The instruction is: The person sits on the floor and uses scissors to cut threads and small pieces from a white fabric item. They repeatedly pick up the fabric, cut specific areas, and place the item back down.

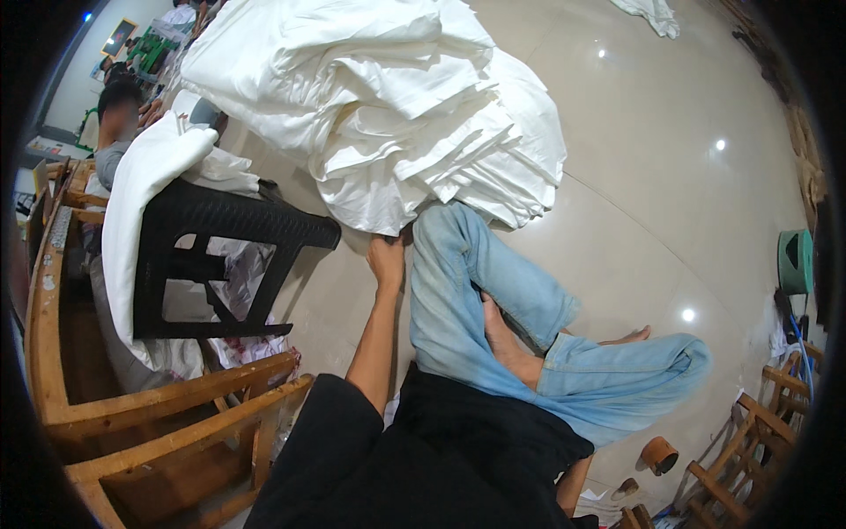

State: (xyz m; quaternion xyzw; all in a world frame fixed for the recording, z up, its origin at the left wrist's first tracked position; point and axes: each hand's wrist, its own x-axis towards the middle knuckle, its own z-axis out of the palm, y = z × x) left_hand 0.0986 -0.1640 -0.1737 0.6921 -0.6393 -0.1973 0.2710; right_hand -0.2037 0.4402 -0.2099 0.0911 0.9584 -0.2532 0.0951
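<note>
A large heap of folded, rumpled white cloth (370, 79) lies on the floor before me. My left hand (385, 256) reaches to its lower edge, touching it beside my bent knee in light blue jeans; the fingertips are hidden by the cloth, so their grip is unclear. Left of that hand lies a black plastic stool (220, 212) on its side, with white cloth draped along it. My right forearm (573, 485) shows at the bottom right beside my black shirt, its hand out of sight.
Wooden frames (176, 392) stand at left, more (767, 441) at right. A co-worker (115, 123) sits behind the stool, other people farther back. A green cylindrical object (793, 260) is at right, a small brown cup-like object (659, 454) lower right, on the tiled floor (652, 212).
</note>
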